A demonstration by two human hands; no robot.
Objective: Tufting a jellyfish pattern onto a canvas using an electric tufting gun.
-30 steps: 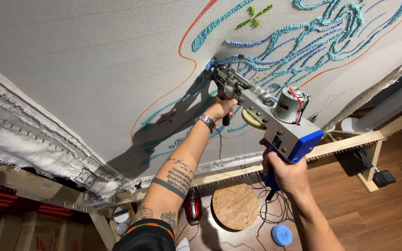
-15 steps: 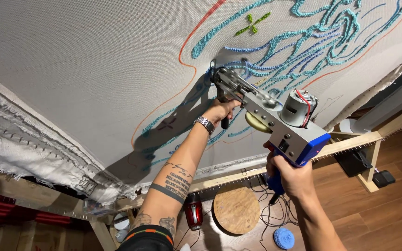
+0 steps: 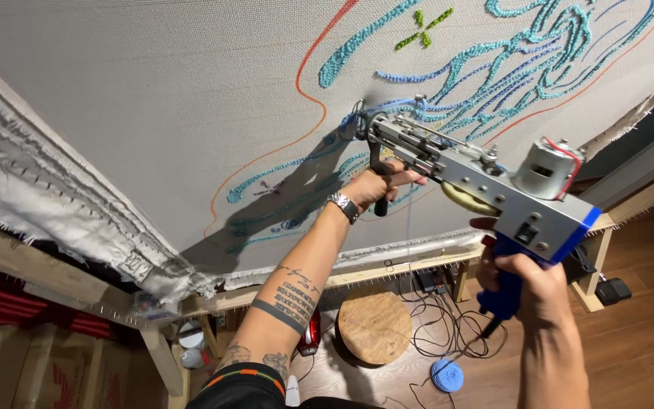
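Metal tufting gun (image 3: pixel 478 178) (blue plastic grip), rough woven cloth (image 3: pixel 153 98).

A wooden frame (image 3: pixel 387 271) of pale beams spans the room, with rows of small nails along its edges. Below lies a brown wood-plank floor (image 3: pixel 637 341). A round wooden stool (image 3: pixel 375 326) stands under the frame's lower beam, black cables (image 3: pixel 448 322) tangled beside it, a blue yarn ball (image 3: pixel 446 374) near them.
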